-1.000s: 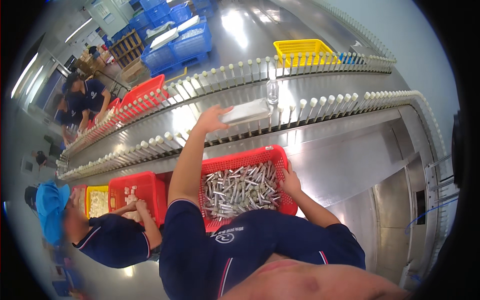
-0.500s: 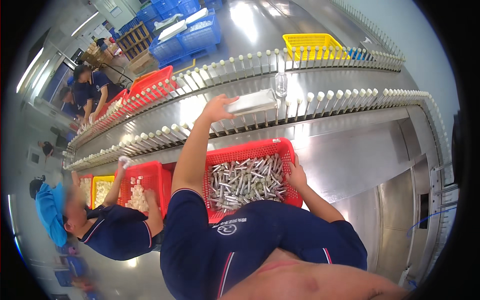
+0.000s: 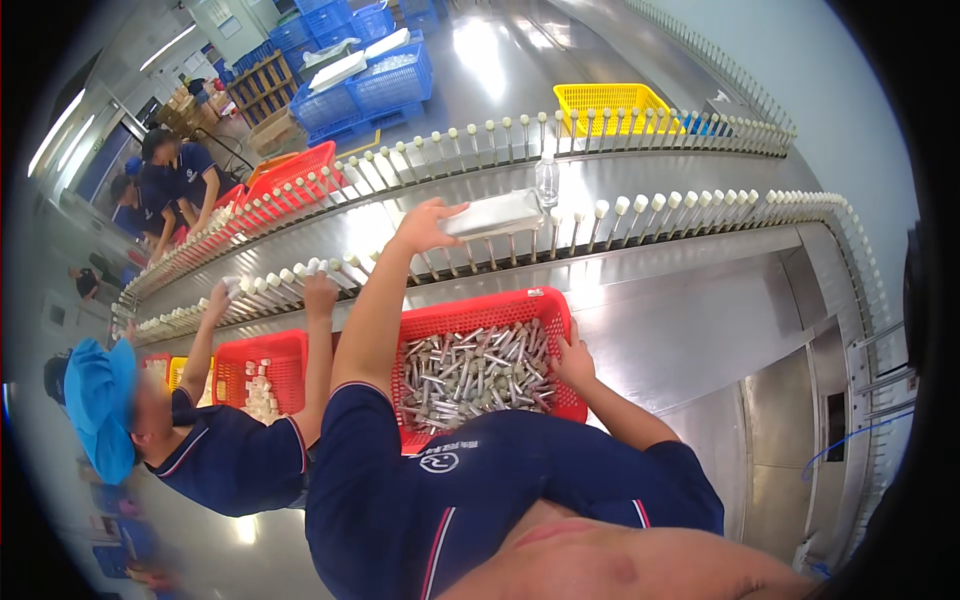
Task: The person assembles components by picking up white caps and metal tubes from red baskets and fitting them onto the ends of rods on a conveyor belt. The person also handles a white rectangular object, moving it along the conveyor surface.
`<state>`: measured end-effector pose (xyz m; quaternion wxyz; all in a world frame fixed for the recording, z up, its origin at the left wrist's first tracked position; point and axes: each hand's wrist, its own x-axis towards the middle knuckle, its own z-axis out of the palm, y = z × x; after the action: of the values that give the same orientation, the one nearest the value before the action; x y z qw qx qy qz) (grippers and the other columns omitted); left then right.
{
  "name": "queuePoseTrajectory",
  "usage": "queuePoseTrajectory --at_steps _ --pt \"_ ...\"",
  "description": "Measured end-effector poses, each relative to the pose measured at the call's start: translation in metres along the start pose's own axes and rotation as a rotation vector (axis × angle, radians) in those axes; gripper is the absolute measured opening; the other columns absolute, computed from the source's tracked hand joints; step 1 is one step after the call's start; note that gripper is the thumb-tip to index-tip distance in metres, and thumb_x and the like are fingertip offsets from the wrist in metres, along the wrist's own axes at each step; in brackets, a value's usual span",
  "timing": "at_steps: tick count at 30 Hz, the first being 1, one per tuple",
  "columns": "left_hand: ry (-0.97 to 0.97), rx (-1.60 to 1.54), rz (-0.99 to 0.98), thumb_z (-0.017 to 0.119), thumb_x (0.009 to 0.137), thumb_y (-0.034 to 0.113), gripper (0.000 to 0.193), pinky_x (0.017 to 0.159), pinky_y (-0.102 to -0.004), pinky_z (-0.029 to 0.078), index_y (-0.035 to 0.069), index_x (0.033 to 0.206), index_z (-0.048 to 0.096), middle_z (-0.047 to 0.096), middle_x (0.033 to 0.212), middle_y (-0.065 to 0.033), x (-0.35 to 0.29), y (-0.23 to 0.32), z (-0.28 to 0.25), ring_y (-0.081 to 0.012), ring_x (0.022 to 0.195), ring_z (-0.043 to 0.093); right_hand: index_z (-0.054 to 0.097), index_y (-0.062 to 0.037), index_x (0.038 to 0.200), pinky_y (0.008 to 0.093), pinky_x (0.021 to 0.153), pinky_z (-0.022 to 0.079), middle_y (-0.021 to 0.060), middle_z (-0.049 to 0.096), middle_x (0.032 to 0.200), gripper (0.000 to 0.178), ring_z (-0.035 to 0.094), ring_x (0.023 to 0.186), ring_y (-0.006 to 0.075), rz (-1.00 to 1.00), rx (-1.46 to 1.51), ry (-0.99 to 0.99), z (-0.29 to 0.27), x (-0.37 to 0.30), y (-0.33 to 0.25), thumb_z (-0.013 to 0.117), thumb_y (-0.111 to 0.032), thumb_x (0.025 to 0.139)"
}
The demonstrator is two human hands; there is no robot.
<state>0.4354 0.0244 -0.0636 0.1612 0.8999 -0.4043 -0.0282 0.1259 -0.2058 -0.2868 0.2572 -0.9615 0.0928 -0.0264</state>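
Observation:
My left hand (image 3: 428, 226) reaches over the near row of pegs and grips the left end of a pale silvery rectangular packet (image 3: 492, 213). The packet lies level just behind the pegs, its right end close to a clear bottle (image 3: 547, 181). My right hand (image 3: 576, 361) is closed around the right rim of a red perforated basket (image 3: 480, 309), its fingertips partly hidden by the rim. Inside the basket lies a loose heap of metal rods with pale tips (image 3: 476, 376). The basket stands against my body.
Two long rows of upright metal pegs with whitish tops (image 3: 638, 206) curve along the steel bench (image 3: 670, 310). On my left a co-worker in a blue cap (image 3: 105, 405) has a red basket of white pieces (image 3: 262, 350). A yellow basket (image 3: 615, 97) stands beyond the far row.
The co-worker's hands have risen from the basket of white pieces to the near peg row. My hands keep their places on the packet and basket; the whole view has shifted slightly.

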Motion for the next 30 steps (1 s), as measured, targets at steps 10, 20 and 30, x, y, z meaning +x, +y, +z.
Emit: queuePoseTrajectory --at_steps 10,20,30 --pt "0.072 -0.017 0.011 0.078 0.057 0.036 0.078 0.086 -0.0367 0.046 0.031 0.131 0.055 0.055 0.098 -0.01 0.005 -0.006 -0.014 -0.0281 0.095 0.057 0.056 -0.0078 0.116 0.0454 0.08 0.05 0.0193 0.021 0.15 0.045 0.057 0.091 0.0376 -0.007 0.054 0.026 0.0 0.004 -0.002 0.063 -0.019 0.073" --pt "0.068 0.064 0.075 0.079 0.058 0.037 0.073 0.084 -0.0374 0.047 0.032 0.127 0.058 0.056 0.097 -0.0088 0.008 0.029 -0.022 -0.0271 0.094 0.056 0.055 -0.0072 0.115 0.0465 0.077 0.052 0.0193 0.019 0.151 0.046 0.057 0.094 0.0392 0.058 0.017 -0.019 0.002 -0.004 0.0 0.063 -0.018 0.072" --pt "0.066 0.055 -0.019 0.078 0.058 0.036 0.074 0.082 -0.0367 0.047 0.035 0.129 0.056 0.055 0.096 -0.009 -0.008 0.0 -0.007 -0.0266 0.094 0.057 0.055 -0.009 0.115 0.0464 0.078 0.052 0.0188 0.023 0.149 0.045 0.057 0.094 0.0392 0.039 0.111 0.035 0.005 0.001 0.005 0.062 -0.017 0.071"
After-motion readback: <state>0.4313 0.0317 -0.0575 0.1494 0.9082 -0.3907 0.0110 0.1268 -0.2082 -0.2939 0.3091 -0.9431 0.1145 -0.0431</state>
